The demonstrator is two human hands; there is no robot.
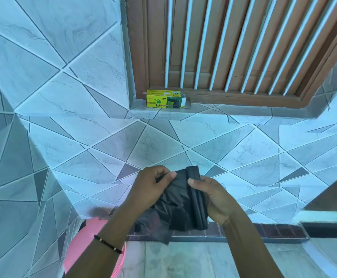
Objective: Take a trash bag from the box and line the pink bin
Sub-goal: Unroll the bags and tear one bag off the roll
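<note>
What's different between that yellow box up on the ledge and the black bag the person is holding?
The yellow box is a stiff, bright printed carton; the black bag is dark, limp, crinkled plastic. The box rests untouched on the window ledge; the bag is held in the air, pinched by the left hand and right hand. The box keeps its shape; the bag is partly unfolded, one edge folded flat.

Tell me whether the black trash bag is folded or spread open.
Partly unfolded. The right hand pinches the still-folded strip of the trash bag, while the left hand pulls loose, crumpled plastic away from it.
</note>
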